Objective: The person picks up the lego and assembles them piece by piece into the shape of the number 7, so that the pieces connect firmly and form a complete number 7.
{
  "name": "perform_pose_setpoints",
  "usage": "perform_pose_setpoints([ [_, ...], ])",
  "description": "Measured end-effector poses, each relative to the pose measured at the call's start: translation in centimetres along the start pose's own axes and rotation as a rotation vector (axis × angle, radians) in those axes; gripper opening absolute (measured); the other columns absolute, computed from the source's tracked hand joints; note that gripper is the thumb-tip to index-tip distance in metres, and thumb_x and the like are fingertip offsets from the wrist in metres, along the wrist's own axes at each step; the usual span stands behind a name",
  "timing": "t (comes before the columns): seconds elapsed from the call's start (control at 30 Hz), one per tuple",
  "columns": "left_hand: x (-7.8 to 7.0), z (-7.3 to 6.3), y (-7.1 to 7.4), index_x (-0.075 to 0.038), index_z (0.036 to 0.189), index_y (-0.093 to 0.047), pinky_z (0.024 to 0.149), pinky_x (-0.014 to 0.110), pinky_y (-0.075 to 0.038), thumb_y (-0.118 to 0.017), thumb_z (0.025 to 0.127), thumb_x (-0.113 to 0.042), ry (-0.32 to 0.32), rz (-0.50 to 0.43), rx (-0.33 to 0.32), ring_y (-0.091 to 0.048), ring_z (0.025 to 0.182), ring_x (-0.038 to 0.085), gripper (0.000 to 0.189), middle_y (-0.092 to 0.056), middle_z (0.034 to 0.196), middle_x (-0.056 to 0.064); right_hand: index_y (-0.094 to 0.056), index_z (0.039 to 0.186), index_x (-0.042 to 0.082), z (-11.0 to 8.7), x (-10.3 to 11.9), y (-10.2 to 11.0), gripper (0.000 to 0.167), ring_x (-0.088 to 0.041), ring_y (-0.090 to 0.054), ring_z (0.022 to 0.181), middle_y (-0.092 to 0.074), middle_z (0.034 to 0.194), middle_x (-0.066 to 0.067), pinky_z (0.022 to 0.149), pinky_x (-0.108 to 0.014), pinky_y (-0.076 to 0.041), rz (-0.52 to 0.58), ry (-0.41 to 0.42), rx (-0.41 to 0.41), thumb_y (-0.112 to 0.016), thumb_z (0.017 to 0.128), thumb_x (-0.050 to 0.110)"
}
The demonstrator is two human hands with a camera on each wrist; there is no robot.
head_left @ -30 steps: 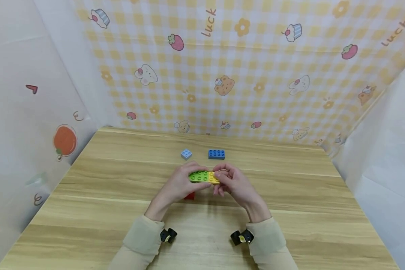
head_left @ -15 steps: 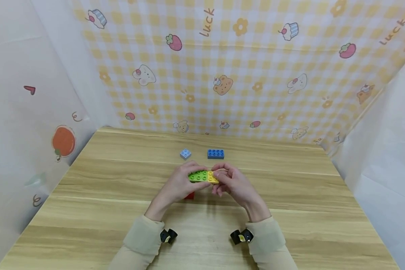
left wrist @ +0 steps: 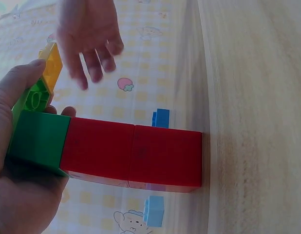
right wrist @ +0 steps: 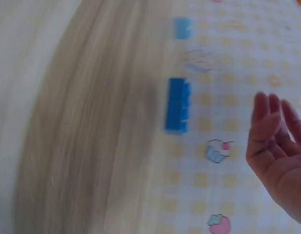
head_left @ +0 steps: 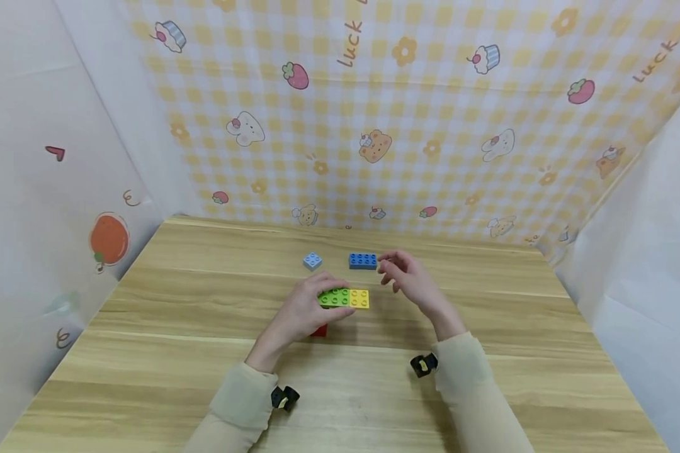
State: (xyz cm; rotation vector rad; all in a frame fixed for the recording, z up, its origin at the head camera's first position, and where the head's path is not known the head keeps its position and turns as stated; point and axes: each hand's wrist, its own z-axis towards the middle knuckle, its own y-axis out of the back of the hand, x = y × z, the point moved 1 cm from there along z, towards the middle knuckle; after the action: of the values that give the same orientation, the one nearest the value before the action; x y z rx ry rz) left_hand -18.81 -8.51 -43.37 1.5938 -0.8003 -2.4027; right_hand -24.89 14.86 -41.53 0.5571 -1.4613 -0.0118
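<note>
My left hand (head_left: 301, 309) grips the top of a toy brick stack, thumb and fingers on either side of its lime green brick (head_left: 335, 297). A yellow brick (head_left: 359, 299) sticks out to the right of the lime one. Below them, the left wrist view shows a dark green brick (left wrist: 41, 139) and two red bricks (left wrist: 167, 156) in a column standing from the table side. Empty, with loosely bent fingers, my right hand (head_left: 409, 280) is over the table just right of a blue brick (head_left: 362, 262), apparently not touching it.
A small light blue brick (head_left: 312, 260) lies left of the blue one, toward the back of the wooden table (head_left: 204, 365). A yellow checked cloth (head_left: 328, 113) hangs behind the table, and pale sheets (head_left: 640, 233) hang at both sides.
My right hand has let go of the yellow brick and moved right and back, toward the blue brick. The left hand keeps its hold on the stack.
</note>
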Motion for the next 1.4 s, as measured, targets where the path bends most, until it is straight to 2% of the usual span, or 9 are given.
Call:
perform_pose_setpoints([
  [0.13, 0.0, 0.0, -0.1, -0.008, 0.116, -0.070, 0.068, 0.029, -0.049, -0.082, 0.080, -0.026, -0.009, -0.006, -0.005, -0.056, 0.084, 0.014, 0.041, -0.062, 0.104, -0.004, -0.060, 0.122, 0.003, 2.2, -0.8, 0.2, 0.028, -0.030, -0.059, 0.093, -0.062, 0.103, -0.009, 0.071, -0.038, -0.048, -0.272, 0.039, -0.021, -0.058, 0.100, 0.020],
  [0.23, 0.1, 0.0, -0.1, -0.009, 0.116, -0.070, 0.069, 0.029, -0.049, -0.082, 0.080, -0.026, -0.009, -0.010, -0.003, -0.056, 0.084, 0.014, 0.041, -0.062, 0.104, -0.004, -0.061, 0.122, 0.002, 3.9, -1.5, 0.0, 0.029, -0.027, -0.057, 0.096, -0.061, 0.106, -0.010, 0.077, -0.039, -0.048, -0.464, 0.061, -0.008, -0.064, 0.096, 0.015],
  [0.37, 0.1, 0.0, -0.2, -0.010, 0.116, -0.070, 0.070, 0.029, -0.049, -0.082, 0.081, -0.027, -0.005, -0.013, 0.007, -0.056, 0.085, 0.013, 0.041, -0.062, 0.105, -0.004, -0.057, 0.130, 0.004, 5.7, -2.4, -0.2, 0.041, -0.033, -0.054, 0.110, -0.057, 0.121, -0.015, 0.090, -0.046, -0.046, -0.590, 0.036, 0.045, -0.069, 0.091, 0.013],
  [0.5, 0.0, 0.0, -0.3, -0.011, 0.116, -0.070, 0.071, 0.029, -0.049, -0.082, 0.081, -0.027, -0.001, -0.012, 0.009, -0.056, 0.085, 0.013, 0.041, -0.062, 0.105, -0.004, -0.051, 0.139, 0.008, 6.9, -3.1, -0.5, 0.057, -0.033, -0.048, 0.121, -0.050, 0.133, -0.015, 0.099, -0.049, -0.042, -0.645, -0.027, 0.081, -0.074, 0.087, 0.015],
  [0.67, 0.0, 0.0, -0.3, -0.009, 0.116, -0.070, 0.071, 0.029, -0.049, -0.082, 0.081, -0.027, -0.002, -0.006, 0.008, -0.057, 0.085, 0.013, 0.041, -0.062, 0.104, -0.004, -0.048, 0.143, 0.008, 7.8, -3.7, -1.0, 0.066, -0.032, -0.046, 0.121, -0.047, 0.135, -0.016, 0.104, -0.050, -0.037, -0.719, -0.076, 0.131, -0.076, 0.084, 0.016],
  [0.77, 0.0, 0.0, -0.3, -0.010, 0.116, -0.071, 0.070, 0.029, -0.049, -0.082, 0.080, -0.025, -0.002, -0.004, 0.003, -0.057, 0.085, 0.012, 0.040, -0.062, 0.104, -0.004, -0.050, 0.140, 0.007, 8.0, -3.9, -1.3, 0.061, -0.030, -0.047, 0.118, -0.048, 0.130, -0.016, 0.104, -0.048, -0.037, -0.722, -0.103, 0.146, -0.075, 0.086, 0.018],
  [1.03, -0.2, 0.1, -0.5, -0.010, 0.116, -0.070, 0.072, 0.029, -0.050, -0.082, 0.081, -0.024, -0.002, -0.021, 0.014, -0.057, 0.087, 0.012, 0.040, -0.062, 0.107, -0.004, -0.061, 0.119, 0.004, 8.2, -4.2, -1.0, 0.040, -0.026, -0.053, 0.105, -0.056, 0.115, -0.011, 0.096, -0.044, -0.043, -0.722, -0.126, 0.130, -0.076, 0.087, 0.021],
  [1.23, -0.1, 0.0, -0.2, -0.010, 0.116, -0.070, 0.071, 0.030, -0.050, -0.083, 0.080, -0.024, 0.019, -0.032, -0.004, -0.057, 0.085, 0.013, 0.042, -0.062, 0.105, -0.004, -0.062, 0.119, 0.001, 8.1, -3.6, -0.5, 0.042, -0.027, -0.056, 0.105, -0.061, 0.116, -0.013, 0.098, -0.045, -0.043, -0.715, -0.059, 0.133, -0.077, 0.086, 0.021],
  [1.4, -0.1, 0.0, 0.1, -0.011, 0.116, -0.070, 0.071, 0.030, -0.049, -0.083, 0.080, -0.026, 0.044, -0.044, -0.008, -0.057, 0.085, 0.014, 0.042, -0.062, 0.105, -0.004, -0.063, 0.117, 0.001, 7.4, -2.3, 0.0, 0.039, -0.025, -0.058, 0.098, -0.063, 0.111, -0.011, 0.091, -0.043, -0.047, -0.708, 0.030, 0.140, -0.077, 0.086, 0.020],
])
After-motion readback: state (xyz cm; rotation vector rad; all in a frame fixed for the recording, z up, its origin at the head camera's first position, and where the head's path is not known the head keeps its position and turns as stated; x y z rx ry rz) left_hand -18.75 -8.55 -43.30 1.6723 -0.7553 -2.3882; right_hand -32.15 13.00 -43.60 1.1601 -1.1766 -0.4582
